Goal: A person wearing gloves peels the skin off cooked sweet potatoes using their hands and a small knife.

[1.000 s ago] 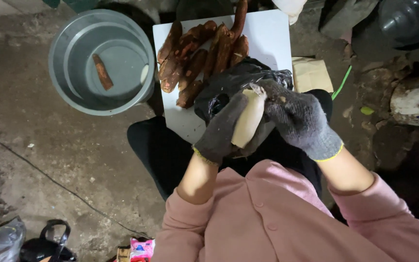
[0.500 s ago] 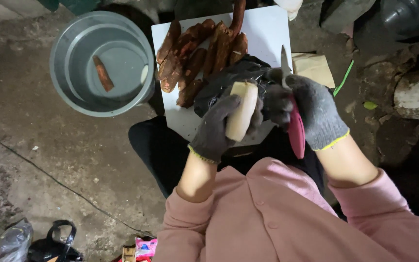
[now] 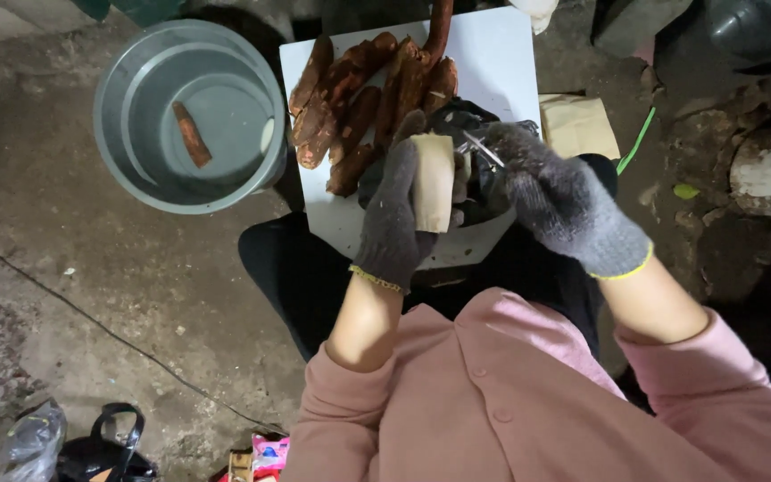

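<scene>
My left hand [image 3: 392, 223], in a dark grey glove, grips a pale peeled root piece [image 3: 433, 181] upright over a white board [image 3: 493, 67]. My right hand [image 3: 557, 198], gloved too, holds a knife whose thin blade [image 3: 482, 149] rests against the root's right top edge. Several reddish-brown unpeeled roots [image 3: 363, 107] lie piled on the board just beyond my hands. A dark bag [image 3: 457, 116] lies under the hands.
A grey round basin [image 3: 127, 152] at the left holds one brown root piece [image 3: 191, 134] and a pale one. A tan paper bag [image 3: 579, 125] lies to the right of the board. Bags [image 3: 73, 442] sit on the concrete floor at lower left.
The right hand has turned the knife from pointing upright with its pink handle showing to laying the blade against the root's top. The left hand keeps holding the root.
</scene>
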